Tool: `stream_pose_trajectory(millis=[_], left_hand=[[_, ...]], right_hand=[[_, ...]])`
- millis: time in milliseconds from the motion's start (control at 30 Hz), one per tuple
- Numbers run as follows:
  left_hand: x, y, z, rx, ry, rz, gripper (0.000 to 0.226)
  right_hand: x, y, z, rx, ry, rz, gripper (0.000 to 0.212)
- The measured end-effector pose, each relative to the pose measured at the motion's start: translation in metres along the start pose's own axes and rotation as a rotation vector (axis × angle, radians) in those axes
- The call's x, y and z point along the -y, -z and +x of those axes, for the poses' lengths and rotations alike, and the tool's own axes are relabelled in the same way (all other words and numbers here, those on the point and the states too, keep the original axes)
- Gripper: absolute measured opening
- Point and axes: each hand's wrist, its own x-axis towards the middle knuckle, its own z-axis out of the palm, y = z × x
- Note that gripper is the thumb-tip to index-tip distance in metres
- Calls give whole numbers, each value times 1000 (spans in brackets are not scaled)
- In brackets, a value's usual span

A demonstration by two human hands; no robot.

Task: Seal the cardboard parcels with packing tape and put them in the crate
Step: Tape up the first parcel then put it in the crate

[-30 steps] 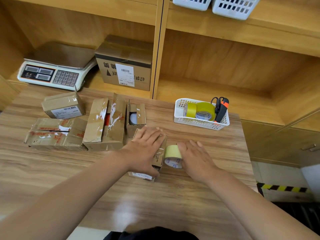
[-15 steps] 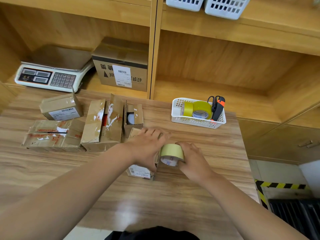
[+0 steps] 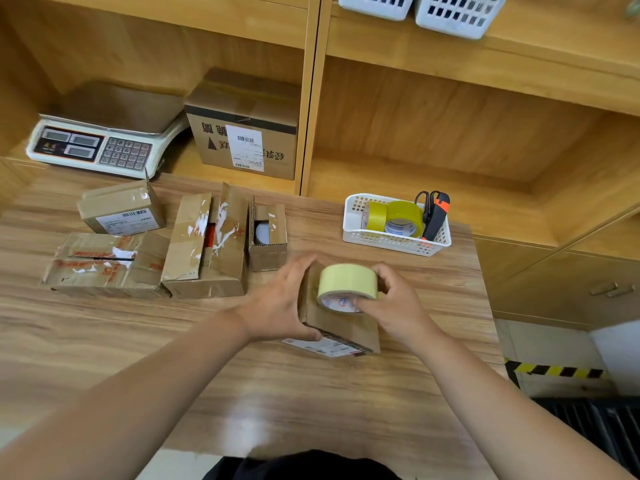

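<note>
Parcel (image 3: pixel 346 332) on the table (image 3: pixel 242 375) sits between the two hands: the left hand (image 3: pixel 277 303), a second ago flat on its top, now braces its left side with straight fingers. Just right of that hand, the tape roll (image 3: pixel 346 282) has come up off the table onto the parcel's top. The right hand (image 3: pixel 394 306) is curled round the roll, so taping looks about to begin.

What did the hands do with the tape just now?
The right hand gripped the tape roll beside the small parcel and lifted it left, onto the parcel. The left hand slid from the parcel's top to its left side. The other parcels and white basket stayed.
</note>
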Motion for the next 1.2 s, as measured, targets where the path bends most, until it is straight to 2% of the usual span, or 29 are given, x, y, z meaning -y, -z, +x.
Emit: stream_pose_trajectory(millis=[133, 267, 500, 833, 1000, 1200], left_hand=[[23, 9, -10, 48, 45, 130, 130], [47, 15, -20, 110, 109, 233, 130], [76, 5, -33, 131, 188, 182, 123], [80, 5, -31, 143, 203, 161, 126], [76, -1, -28, 158, 199, 173, 128], [60, -8, -26, 133, 143, 380, 136]], right_hand=[[5, -22, 6, 110, 40, -85, 31], [7, -52, 17, 215, 100, -347, 31], [5, -85, 25, 263, 241, -712, 30], [20, -48, 21, 283, 295, -958, 25], [13, -22, 12, 301, 284, -1043, 33], [0, -23, 8, 360, 196, -922, 25]])
